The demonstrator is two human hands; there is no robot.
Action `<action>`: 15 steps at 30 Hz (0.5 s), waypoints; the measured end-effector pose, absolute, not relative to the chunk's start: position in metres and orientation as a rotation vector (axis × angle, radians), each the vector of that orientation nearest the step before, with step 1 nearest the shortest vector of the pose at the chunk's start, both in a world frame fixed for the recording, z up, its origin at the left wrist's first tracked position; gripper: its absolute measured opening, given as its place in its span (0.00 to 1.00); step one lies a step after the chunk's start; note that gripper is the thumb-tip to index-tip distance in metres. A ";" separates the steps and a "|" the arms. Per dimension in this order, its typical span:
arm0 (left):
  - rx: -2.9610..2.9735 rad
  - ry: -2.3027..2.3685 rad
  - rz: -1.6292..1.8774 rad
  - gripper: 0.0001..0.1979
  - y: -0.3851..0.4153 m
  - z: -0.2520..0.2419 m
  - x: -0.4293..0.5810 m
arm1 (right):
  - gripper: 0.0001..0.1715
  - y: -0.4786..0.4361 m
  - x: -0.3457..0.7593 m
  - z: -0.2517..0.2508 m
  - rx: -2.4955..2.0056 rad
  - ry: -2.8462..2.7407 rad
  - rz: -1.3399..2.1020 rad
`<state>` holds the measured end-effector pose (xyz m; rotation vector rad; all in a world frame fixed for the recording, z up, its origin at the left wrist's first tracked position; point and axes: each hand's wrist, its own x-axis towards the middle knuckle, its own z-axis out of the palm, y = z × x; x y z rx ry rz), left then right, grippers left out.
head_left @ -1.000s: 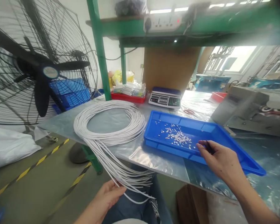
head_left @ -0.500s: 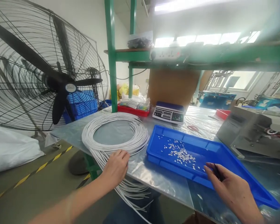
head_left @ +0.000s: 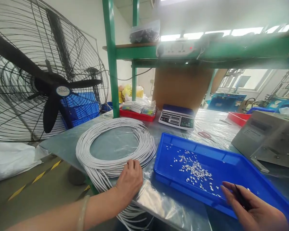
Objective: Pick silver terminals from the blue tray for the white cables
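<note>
A coil of pale grey-white cables [head_left: 88, 141] lies on the bench, its loose ends hanging over the front edge. My left hand [head_left: 131, 179] rests at the coil's near right side, fingers bent down and closed on cable there; the fingertips are partly hidden. Over the near right part of a blue tray [head_left: 173, 187] is my right hand [head_left: 260, 208], closed around a slim black tool [head_left: 242, 199] that looks like tweezers. Between its thumb and forefinger I see a gap. Many tiny silvery-white pieces [head_left: 196, 171] are scattered across the tray's floor.
Behind the tray stand a weighing scale [head_left: 177, 117] and red-handled scissors [head_left: 204, 135]. A grey metal machine [head_left: 267, 138] borders the tray on the right. Bagged parts fill a red tray [head_left: 144, 115] beside the green shelf post [head_left: 112, 64]. A large fan [head_left: 50, 86] is at left.
My view has shifted slightly, and things appear a little larger. My left hand sits slightly further right along the coil. My right hand appears lower and further right, still holding the black tool.
</note>
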<state>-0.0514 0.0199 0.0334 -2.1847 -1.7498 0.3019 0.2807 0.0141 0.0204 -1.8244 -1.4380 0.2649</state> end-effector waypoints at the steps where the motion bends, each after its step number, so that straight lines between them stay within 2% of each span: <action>1: -2.188 -1.758 0.337 0.17 0.022 0.034 -0.050 | 0.28 0.015 0.282 0.019 -1.832 -1.441 0.268; 10: -2.285 -1.814 0.517 0.18 0.038 0.041 -0.057 | 0.29 0.019 0.306 -0.004 -1.839 -1.506 0.230; 15: -2.433 -1.807 0.516 0.18 0.044 0.052 -0.070 | 0.18 0.020 0.308 -0.005 -1.713 -1.554 0.092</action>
